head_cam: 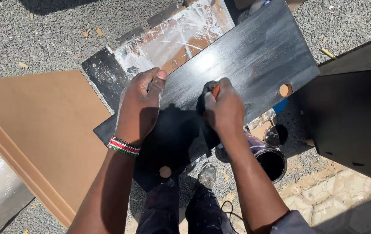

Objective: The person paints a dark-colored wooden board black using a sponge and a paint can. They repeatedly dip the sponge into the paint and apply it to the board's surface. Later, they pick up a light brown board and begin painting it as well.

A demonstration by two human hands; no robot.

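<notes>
A long black-painted board [254,52] lies slanted across the view, with a round unpainted hole near each end. My left hand [140,106] rests flat on the board's upper edge and steadies it; a beaded bracelet circles that wrist. My right hand [223,108] is closed around a dark cloth [203,102] with an orange piece showing inside it, and presses it onto the board's surface near the middle. The paint looks wet and shiny further up the board.
A paint-smeared panel [172,39] lies under the board. A brown board [38,130] is at left and a black panel [350,117] at right. An open paint tin [272,164] and its lid [273,135] sit on gravel by my feet.
</notes>
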